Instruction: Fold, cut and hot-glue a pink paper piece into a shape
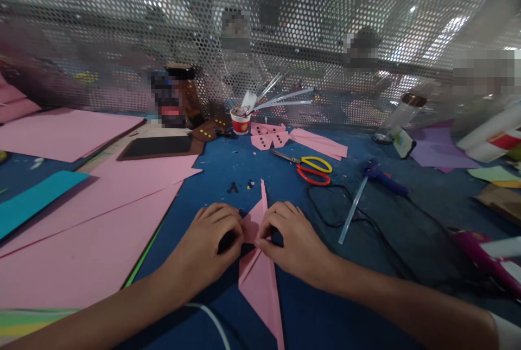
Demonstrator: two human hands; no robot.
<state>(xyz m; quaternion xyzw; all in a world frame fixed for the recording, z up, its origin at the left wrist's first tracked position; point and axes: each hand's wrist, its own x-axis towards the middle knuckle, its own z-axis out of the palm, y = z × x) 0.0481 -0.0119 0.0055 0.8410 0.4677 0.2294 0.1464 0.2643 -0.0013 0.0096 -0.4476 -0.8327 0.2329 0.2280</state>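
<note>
Pink paper, creased into a long pointed shape, lies on the blue table directly beneath two bare hands. The right hand pinches a fold near its middle between thumb and fingers; the left hand curls against the opposite edge (whether it grips or merely presses, I cannot tell). Just beyond the paper's tip sit small black scraps, then scissors with one yellow and one red handle. To the right rests a blue glue gun with a clear stick at its nozzle; to the left spread large pink sheets. Farther back, a red-and-white cup stands near a perforated metal screen.
</note>
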